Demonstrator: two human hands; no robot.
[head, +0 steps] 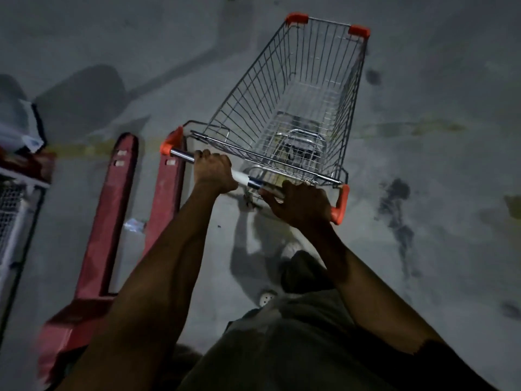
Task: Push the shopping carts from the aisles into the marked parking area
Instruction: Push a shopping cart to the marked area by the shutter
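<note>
Both hands are wrapped around the push bar: the left hand (213,172) closes over the chrome-and-white handle bar (242,177) toward its left end, and the right hand (300,204) grips it near the right end, just beside the orange plastic end cap (339,206). The arms are stretched forward, nearly straight.

The handle belongs to an empty silver wire shopping cart with orange corner guards (290,108), which stands on the stained grey concrete floor (423,165) directly ahead of the person, its nose pointing away and slightly to the right.

Just to the left lies a red steel pallet jack with two long flat forks (118,210); the nearer fork runs close beside the cart's rear left corner. I would say that is the thing to mind. A good push here means even pressure from both hands, perhaps a touch more from the left, so the cart veers off the fork rather than clipping it.

A faint yellow painted line (84,150) crosses the floor near the fork tips; whether it bounds the parking area I cannot tell. Farther left a white wire-mesh rack (14,210) sits at the edge, blurred.
</note>
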